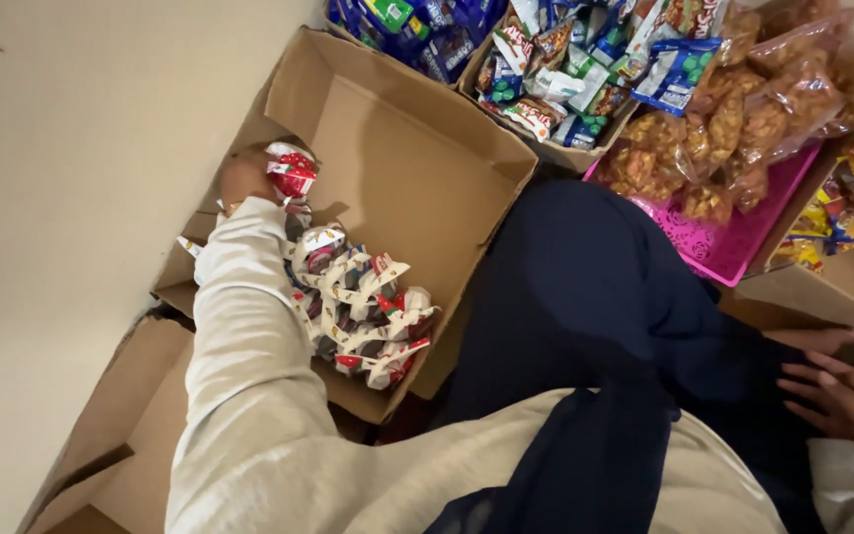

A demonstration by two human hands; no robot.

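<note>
A person's left hand (245, 176), reaching out of a pale grey sleeve (249, 326), grips a small red-and-white snack packet (292, 170) with closed fingers, holding it over the far left corner of an open brown cardboard box (417, 168) that sits on the floor beside a cream wall (61, 198). Just below the hand, along the box's left wall, a row of matching red-and-white packets (363, 316) lies stacked toward its near corner; the rest of the box bottom shows bare cardboard. The right hand (842, 396) rests at the right edge of the view, fingers spread open and loosely extended, holding nothing, against dark navy fabric (595, 297) draped over the person's lap. Beyond the box's far edge stands a second carton of mixed blue, white and green snack bags (565, 69). To its right, clear bags of orange fried snacks (733, 119) are heaped on a bright pink plastic tray (733, 242).
</note>
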